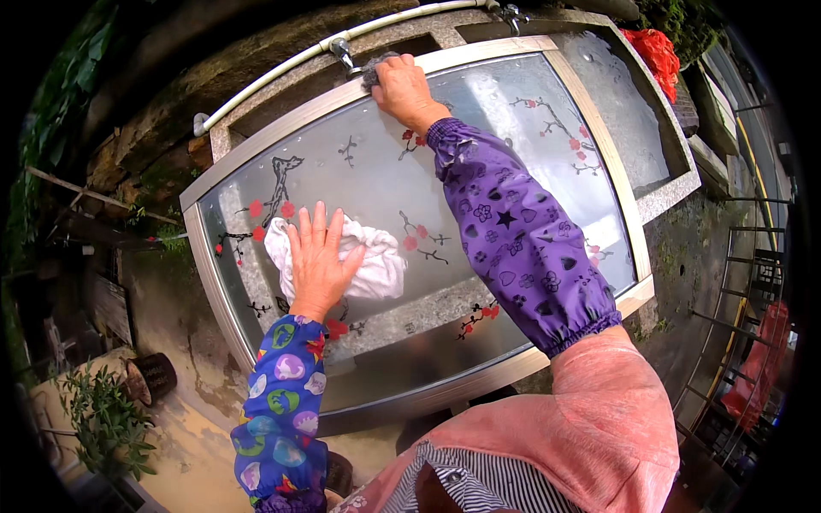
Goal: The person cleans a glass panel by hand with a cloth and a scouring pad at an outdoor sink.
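A framed glass panel (380, 184), painted with dark branches and red blossoms, lies across a stone sink. My left hand (318, 263) rests flat with fingers spread on a crumpled white cloth (381, 263) over the left part of the glass. At the far side of the frame, my right hand (405, 91) is closed round a dark grey scouring pad (371, 72), pressing it against the pale frame (479, 56) close to a metal tap. The fingertips on the pad are partly hidden. Patterned sleeve covers, blue on the left and purple on the right, reach down my forearms.
The stone sink (676, 190) has a basin of water at right. Beyond the panel run a white pipe (265, 77) and two taps (342, 53). A red plastic bag (654, 58) sits at far right, a potted plant (101, 419) at lower left, a metal rack (727, 291) at right.
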`<state>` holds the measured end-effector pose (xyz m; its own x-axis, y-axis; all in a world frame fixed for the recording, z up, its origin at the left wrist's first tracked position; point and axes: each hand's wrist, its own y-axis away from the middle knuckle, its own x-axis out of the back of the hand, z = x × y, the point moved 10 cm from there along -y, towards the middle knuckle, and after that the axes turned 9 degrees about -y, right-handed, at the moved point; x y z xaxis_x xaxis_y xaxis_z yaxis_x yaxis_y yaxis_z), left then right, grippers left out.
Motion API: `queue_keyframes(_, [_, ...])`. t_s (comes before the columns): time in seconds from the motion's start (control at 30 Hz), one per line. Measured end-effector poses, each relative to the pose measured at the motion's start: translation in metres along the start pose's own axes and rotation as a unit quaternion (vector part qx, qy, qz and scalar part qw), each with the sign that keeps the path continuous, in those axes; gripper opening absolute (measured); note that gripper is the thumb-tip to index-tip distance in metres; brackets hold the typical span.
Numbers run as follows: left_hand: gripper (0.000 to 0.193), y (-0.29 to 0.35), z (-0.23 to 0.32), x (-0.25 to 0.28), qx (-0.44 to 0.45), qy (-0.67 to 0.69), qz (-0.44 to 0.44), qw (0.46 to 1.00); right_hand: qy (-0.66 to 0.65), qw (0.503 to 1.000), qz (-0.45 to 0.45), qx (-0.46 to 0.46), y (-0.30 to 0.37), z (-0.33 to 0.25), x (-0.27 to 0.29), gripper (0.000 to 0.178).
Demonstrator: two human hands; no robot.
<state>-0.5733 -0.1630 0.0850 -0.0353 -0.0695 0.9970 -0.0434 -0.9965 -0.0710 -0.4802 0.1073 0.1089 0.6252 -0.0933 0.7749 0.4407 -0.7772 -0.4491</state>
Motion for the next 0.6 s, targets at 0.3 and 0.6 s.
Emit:
queue_keyframes(0.3, [0.065,0.005,-0.005,-0.002,0.011,0.010,-0.005,1.000,0.019,0.993,-0.113,0.024,-0.006,0.009,-0.005,0.028])
queue_keyframes(0.6, [0.066,-0.001,0.002,-0.003,0.005,0.025,-0.007,1.000,0.075,0.987,-0.144,0.011,-0.009,-0.012,-0.016,0.020])
